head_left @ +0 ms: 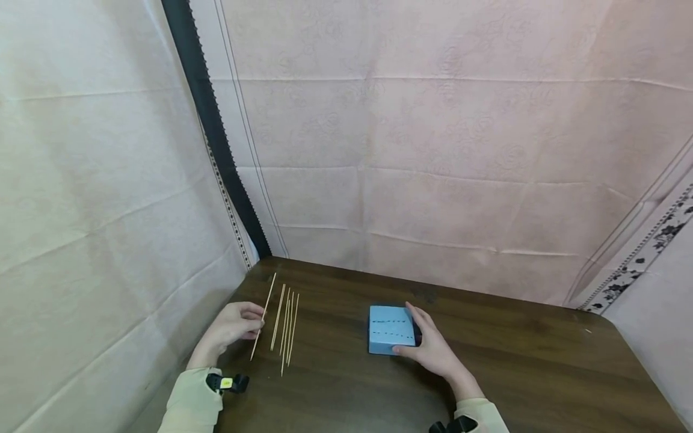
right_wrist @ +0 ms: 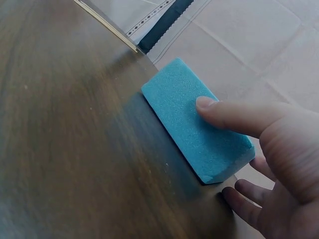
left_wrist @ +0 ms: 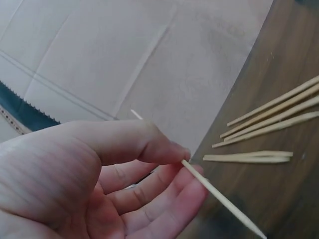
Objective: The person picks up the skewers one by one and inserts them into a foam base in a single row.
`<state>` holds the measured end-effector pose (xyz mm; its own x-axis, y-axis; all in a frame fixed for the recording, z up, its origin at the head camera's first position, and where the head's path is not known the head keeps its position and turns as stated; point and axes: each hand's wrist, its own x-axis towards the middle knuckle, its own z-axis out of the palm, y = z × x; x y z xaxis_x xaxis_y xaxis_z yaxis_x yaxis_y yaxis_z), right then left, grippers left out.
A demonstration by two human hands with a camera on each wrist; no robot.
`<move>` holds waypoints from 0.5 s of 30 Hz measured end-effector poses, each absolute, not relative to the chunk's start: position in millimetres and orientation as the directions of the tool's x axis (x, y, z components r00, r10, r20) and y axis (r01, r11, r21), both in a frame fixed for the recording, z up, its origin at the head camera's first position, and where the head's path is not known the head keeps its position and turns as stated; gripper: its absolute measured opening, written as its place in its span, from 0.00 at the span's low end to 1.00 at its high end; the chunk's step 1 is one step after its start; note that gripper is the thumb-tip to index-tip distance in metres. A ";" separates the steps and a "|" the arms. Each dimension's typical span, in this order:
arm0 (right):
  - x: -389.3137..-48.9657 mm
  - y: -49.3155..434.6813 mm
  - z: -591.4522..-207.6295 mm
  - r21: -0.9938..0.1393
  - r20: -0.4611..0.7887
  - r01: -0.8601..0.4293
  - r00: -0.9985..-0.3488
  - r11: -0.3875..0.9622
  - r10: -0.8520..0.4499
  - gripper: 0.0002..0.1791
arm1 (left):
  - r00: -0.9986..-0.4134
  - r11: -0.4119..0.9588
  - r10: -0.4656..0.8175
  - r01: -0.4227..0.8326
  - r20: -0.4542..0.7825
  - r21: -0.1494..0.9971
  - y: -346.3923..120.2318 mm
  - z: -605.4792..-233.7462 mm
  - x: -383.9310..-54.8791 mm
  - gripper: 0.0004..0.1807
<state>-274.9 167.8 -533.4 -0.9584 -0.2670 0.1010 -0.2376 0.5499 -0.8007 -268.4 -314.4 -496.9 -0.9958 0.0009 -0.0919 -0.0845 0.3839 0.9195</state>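
Note:
A single thin wooden skewer (head_left: 269,293) is pinched between the thumb and fingers of my left hand (head_left: 233,329). Its pointed end (left_wrist: 251,226) angles downward in the left wrist view. Several more skewers (head_left: 293,331) lie roughly side by side on the table, just right of that hand. My right hand (head_left: 433,352) grips a light blue foam block (head_left: 391,325), thumb against its near side (right_wrist: 187,127) and the other fingers around the far right side. Rows of dark dots mark the block's top, and it sits on the table.
The dark brown wooden table (head_left: 520,355) ends at pale cloth hangings (head_left: 433,180) at the back and on the left. A black strip (head_left: 216,126) runs up the back left corner. Black bands with small cameras (head_left: 230,383) are worn on the wrists.

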 end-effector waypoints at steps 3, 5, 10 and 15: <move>-274.8 167.6 -533.3 -0.804 0.100 -0.236 -0.959 0.545 -0.267 0.62 | -0.997 0.382 -0.012 -0.069 -0.070 0.922 -309.4 -494.4 -269.5 0.17; -274.2 168.2 -533.1 -0.805 0.095 -0.235 -0.958 0.545 -0.272 0.63 | -0.999 0.375 -0.012 -0.050 -0.049 0.926 -306.7 -493.6 -270.2 0.16; -272.8 170.1 -532.0 -0.816 0.086 -0.239 -0.950 0.526 -0.299 0.63 | -1.000 0.328 -0.005 0.016 0.019 0.945 -300.6 -489.3 -272.3 0.16; -273.7 170.6 -532.0 -0.833 0.076 -0.246 -0.938 0.496 -0.339 0.62 | -0.997 0.290 -0.007 0.068 0.073 0.955 -290.5 -481.0 -272.9 0.17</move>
<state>-273.7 170.6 -532.0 -0.9378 -0.3389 0.0756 -0.2462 0.4958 -0.8328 -272.9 -290.5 -481.0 -0.9973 -0.0068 0.0734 0.0683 0.2895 0.9547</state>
